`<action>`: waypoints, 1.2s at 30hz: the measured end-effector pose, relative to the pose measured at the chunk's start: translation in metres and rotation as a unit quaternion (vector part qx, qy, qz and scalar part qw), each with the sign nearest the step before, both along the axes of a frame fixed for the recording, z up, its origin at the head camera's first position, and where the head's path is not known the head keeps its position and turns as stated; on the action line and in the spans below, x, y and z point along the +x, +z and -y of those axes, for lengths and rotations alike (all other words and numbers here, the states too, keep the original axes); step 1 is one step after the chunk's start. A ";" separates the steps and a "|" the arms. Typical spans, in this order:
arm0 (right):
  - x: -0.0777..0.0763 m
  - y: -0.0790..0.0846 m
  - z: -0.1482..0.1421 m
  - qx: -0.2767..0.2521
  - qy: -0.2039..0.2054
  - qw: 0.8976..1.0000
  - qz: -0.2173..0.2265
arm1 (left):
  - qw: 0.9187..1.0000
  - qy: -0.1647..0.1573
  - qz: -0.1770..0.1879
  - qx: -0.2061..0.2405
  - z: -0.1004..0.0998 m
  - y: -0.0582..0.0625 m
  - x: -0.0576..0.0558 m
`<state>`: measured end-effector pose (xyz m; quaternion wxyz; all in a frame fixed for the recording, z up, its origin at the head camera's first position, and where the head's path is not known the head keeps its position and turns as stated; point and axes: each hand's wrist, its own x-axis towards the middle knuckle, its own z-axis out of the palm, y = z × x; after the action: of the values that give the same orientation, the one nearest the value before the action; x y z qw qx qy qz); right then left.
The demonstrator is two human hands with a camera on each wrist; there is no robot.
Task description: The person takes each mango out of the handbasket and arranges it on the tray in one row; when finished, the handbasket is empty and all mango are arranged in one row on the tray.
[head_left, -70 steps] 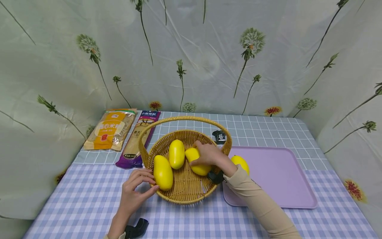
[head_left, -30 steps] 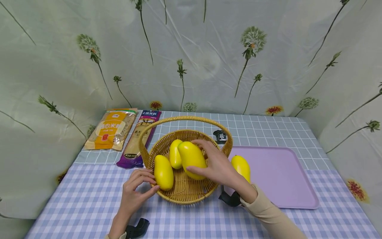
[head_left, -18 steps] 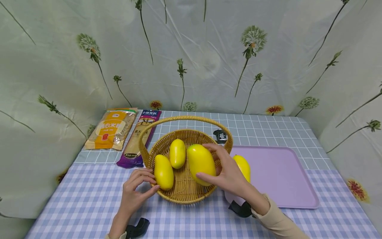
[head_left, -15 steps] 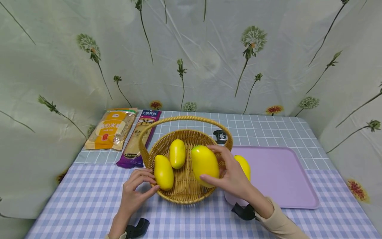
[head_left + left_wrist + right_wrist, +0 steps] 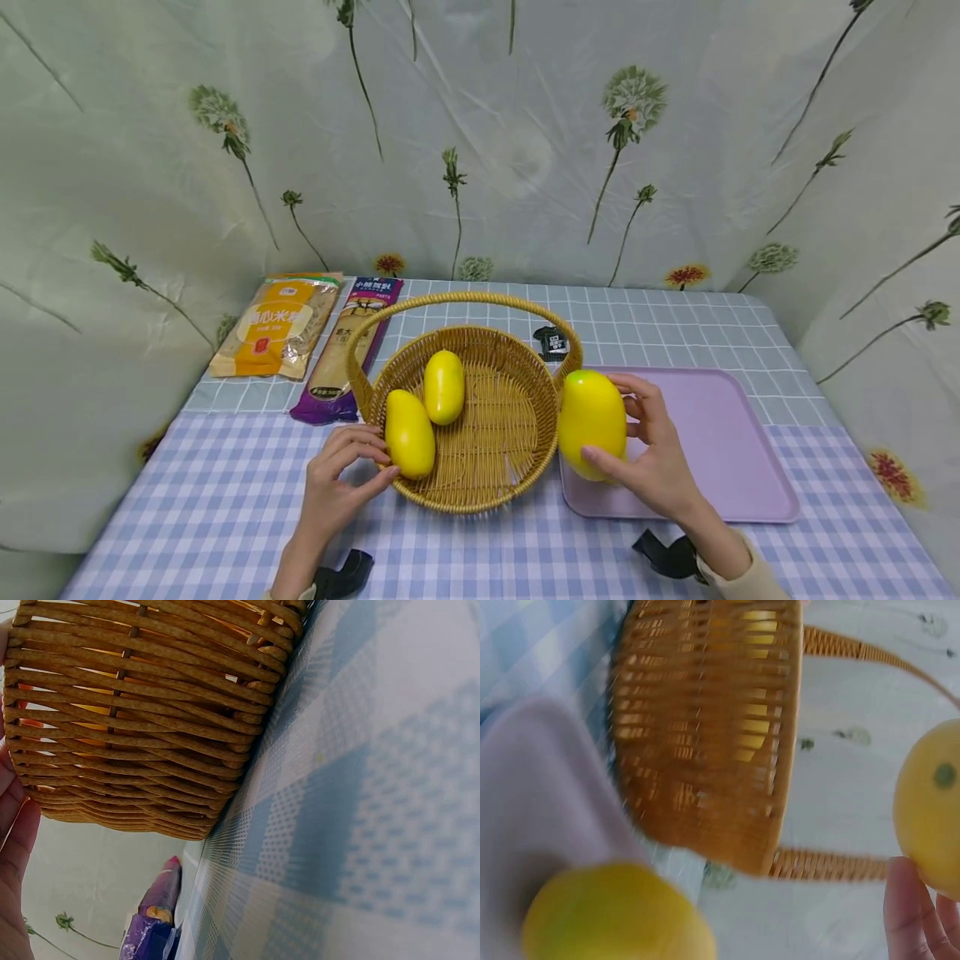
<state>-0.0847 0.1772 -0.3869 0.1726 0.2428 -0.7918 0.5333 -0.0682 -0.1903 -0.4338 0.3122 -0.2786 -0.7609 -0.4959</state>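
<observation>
In the head view my right hand (image 5: 654,454) grips a yellow mango (image 5: 588,427) with a green tip, held over the left part of a lilac tray (image 5: 712,442). A second mango (image 5: 622,919) lies on that tray in the right wrist view; in the head view the held one hides it. My left hand (image 5: 341,467) holds the left rim of a wicker basket (image 5: 480,505) between thumb and fingers. Two more mangoes lie in the basket, one at its left side (image 5: 410,435) and one further back (image 5: 444,387).
Behind and left of the basket lie a pasta pack (image 5: 348,346) and an orange-fronted food bag (image 5: 276,327). A small black packet (image 5: 551,342) sits behind its right side. The basket's tall handle (image 5: 465,297) arches over it. A floral curtain (image 5: 525,167) closes off the back.
The right hand has lifted a mango out of the basket and carried it rightward past the rim to above the tray. The left hand and the basket have stayed in place.
</observation>
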 end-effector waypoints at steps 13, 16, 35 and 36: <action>-0.013 -0.017 -0.048 0.012 -0.146 0.985 0.096 | 1.000 0.004 0.005 -0.001 0.000 0.000 0.001; -0.018 -0.028 -0.061 0.035 -0.169 0.979 0.106 | 1.000 0.003 0.003 0.000 0.000 0.000 0.001; -0.021 -0.038 -0.087 0.174 -0.198 0.922 0.285 | 1.000 -0.006 -0.005 0.005 0.000 0.000 -0.001; -0.021 -0.039 -0.088 0.177 -0.192 0.920 0.293 | 1.000 -0.007 -0.005 0.004 0.000 0.000 -0.001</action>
<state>-0.1055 0.2653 -0.4259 -0.0139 -0.0551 -0.9197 0.3886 -0.0691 -0.1898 -0.4334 0.3138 -0.2847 -0.7553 -0.5000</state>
